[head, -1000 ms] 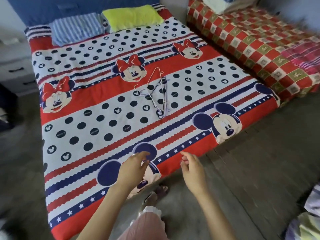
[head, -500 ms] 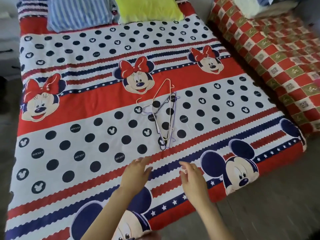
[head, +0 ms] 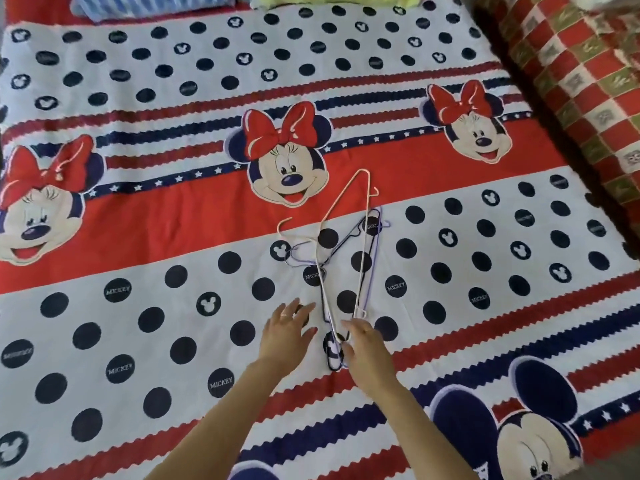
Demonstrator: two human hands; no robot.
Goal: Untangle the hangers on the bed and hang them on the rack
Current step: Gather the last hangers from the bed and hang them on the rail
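Reaching: both hands go at the pile's near end, the easiest part to reach.
hangers [head: 341, 261]: tangled flat on bed [head: 138, 237].
left hand [head: 286, 332]: fingers spread, empty.
right hand [head: 365, 355]: touching hangers, grip unclear.

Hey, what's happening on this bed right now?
A person is leaning over a bed with a cartoon-mouse sheet, reaching with both bare hands for a small tangle of wire hangers lying near its middle. The right hand is at the near end of the pile, its fingers touching or about to grip the wires. The left hand hovers open just beside them, holding nothing. The hangers lie interlocked on the sheet, and no rack is in view.
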